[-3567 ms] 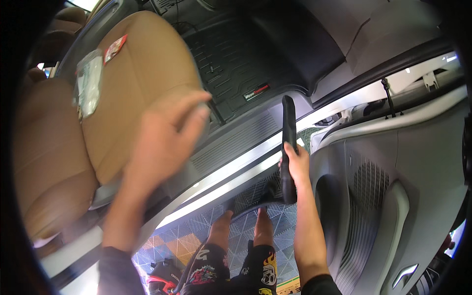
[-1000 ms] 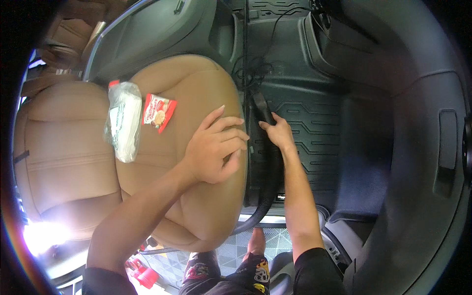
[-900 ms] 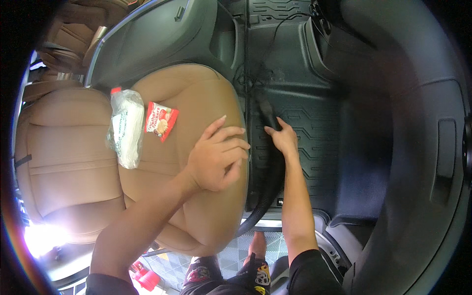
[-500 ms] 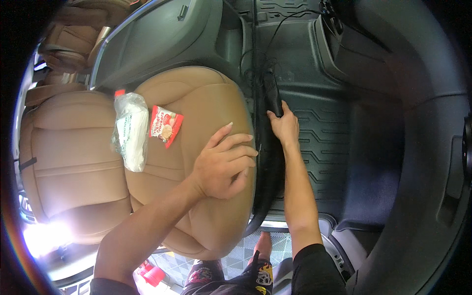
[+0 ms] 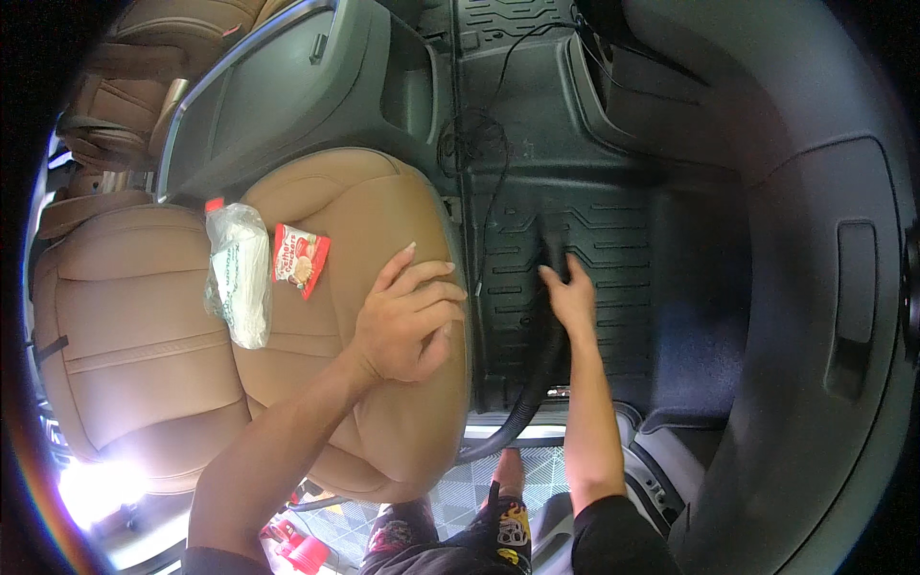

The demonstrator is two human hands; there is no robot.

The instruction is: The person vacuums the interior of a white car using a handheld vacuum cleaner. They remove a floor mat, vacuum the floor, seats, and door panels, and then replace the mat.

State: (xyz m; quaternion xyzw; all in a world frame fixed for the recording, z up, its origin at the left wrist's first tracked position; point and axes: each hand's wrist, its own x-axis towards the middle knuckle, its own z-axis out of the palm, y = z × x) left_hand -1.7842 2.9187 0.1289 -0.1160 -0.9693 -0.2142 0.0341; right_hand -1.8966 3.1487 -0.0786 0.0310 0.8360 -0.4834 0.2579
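Observation:
My right hand grips the black vacuum hose near its nozzle end, low over the black rubber floor mat. Motion blurs the nozzle tip, so its shape is unclear. From my grip the ribbed hose bends back toward the door sill. Resting on the tan leather seat near its right edge, my left hand holds nothing, and its fingers are apart. Left of it lie a small red and white cracker packet and a clear plastic-wrapped white bundle with a red cap showing at its top.
A thin black cable lies tangled along the floor beside the centre console. To the right rises the dark dashboard with a glovebox handle. A pink-red object stands on the tiled ground outside, beside my legs.
My right hand has drawn the vacuum hose and nozzle nearer and away from the seat edge, onto the floor mat. My left hand stays on the seat. The whole view has shifted slightly.

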